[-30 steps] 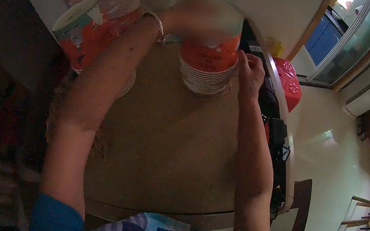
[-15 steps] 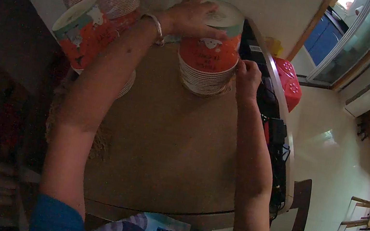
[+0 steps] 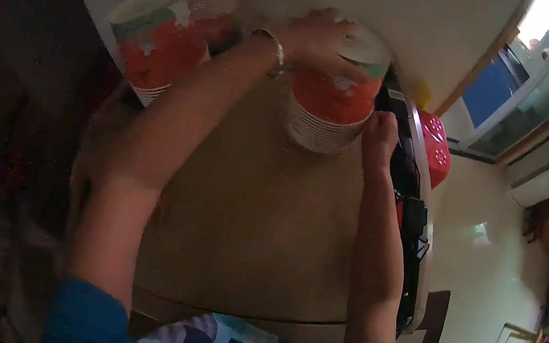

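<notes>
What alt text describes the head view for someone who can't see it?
A person's left hand lies across a stack of orange-and-green paper tubs on a brown table, the right hand close beside it. A similar stack stands to the left.

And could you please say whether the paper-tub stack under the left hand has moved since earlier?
No, not noticeably: the view shifted, but the paper-tub stack keeps its place beside the table's right edge.

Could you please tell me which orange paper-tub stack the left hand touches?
The rightmost stack, under the left hand; the stacks farther left have no hand on them.
</notes>
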Demonstrator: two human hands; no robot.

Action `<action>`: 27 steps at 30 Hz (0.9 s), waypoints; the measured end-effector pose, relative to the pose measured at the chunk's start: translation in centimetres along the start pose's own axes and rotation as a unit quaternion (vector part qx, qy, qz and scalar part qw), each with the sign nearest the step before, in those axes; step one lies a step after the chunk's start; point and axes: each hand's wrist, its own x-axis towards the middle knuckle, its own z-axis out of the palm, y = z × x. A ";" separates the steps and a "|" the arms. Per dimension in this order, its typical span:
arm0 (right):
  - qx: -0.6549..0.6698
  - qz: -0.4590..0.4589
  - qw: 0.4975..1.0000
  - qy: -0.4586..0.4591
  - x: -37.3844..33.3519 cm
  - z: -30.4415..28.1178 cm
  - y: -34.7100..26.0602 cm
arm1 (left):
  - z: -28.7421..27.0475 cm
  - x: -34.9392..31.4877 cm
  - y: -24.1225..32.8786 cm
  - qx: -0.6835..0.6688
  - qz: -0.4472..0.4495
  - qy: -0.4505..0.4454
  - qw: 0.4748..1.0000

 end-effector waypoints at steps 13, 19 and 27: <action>-0.018 -0.059 0.997 -0.037 0.5 -1.4 1.3 | 1.2 -7.9 0.7 -0.260 -0.134 0.290 0.911; 0.133 -0.033 0.988 -0.068 -0.2 -1.5 -0.2 | 5.2 -12.2 2.8 -0.404 -0.232 0.225 0.856; 0.015 -0.018 0.999 -0.049 -0.3 -2.1 0.3 | 7.4 -12.9 3.4 -0.383 -0.178 0.251 0.871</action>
